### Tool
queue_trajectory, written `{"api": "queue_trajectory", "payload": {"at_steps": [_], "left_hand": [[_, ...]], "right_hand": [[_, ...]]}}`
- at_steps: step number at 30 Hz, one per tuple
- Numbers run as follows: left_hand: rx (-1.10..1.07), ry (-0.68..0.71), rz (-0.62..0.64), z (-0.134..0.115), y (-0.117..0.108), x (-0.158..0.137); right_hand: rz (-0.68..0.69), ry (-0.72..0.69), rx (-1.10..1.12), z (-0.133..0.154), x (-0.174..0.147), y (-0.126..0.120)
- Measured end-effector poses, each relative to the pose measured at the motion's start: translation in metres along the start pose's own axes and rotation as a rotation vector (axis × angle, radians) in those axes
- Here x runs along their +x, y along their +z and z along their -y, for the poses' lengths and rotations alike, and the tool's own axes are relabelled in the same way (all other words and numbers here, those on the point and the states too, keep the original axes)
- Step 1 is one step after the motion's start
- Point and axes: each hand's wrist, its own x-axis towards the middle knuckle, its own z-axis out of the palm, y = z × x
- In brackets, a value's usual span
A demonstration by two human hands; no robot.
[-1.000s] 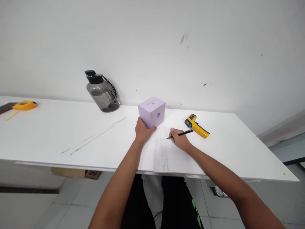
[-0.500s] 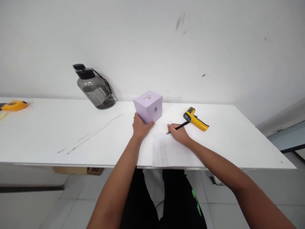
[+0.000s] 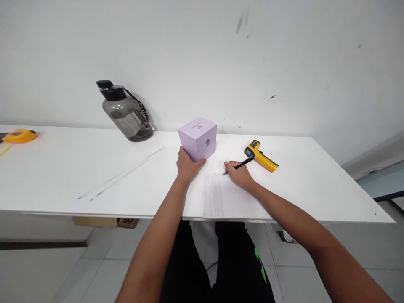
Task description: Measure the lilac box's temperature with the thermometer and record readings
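My left hand (image 3: 188, 165) grips the lower near corner of a light purple box (image 3: 196, 139), thumb on the right face and fingers round the left one. The box stands on the white table and has a small dark emblem on one side. In my right hand (image 3: 240, 173) is a black pen (image 3: 242, 163), pinched between thumb and fingers with its tip down at the paper. A white sheet of paper (image 3: 236, 202) lies under that hand, its left part covered in columns of small handwriting too fine to read.
A yellow and black infrared thermometer (image 3: 263, 160) lies just right of the pen. Farther left, a grey water bottle (image 3: 128, 118) stands near the wall. An orange tape measure (image 3: 20, 136) sits at the far left. Beneath the table is a cardboard box (image 3: 105, 222).
The view has shifted slightly, so everything sits a little differently in the frame. Both hands keep their holds, and the pen tip stays by the top of the writing.
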Motion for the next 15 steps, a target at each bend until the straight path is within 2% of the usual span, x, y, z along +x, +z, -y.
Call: {"api": "queue_trajectory", "payload": {"at_steps": [7,15], "left_hand": [[0.012,-0.003,0.011,-0.0025,-0.0026,-0.0021],[0.006,-0.014,0.014,-0.0033,-0.0038,-0.0021]], "right_hand": [[0.061,-0.013,-0.018,0.0020,-0.0003,-0.0015],[0.006,0.007,0.015,0.0047,-0.0011,-0.0002]]}}
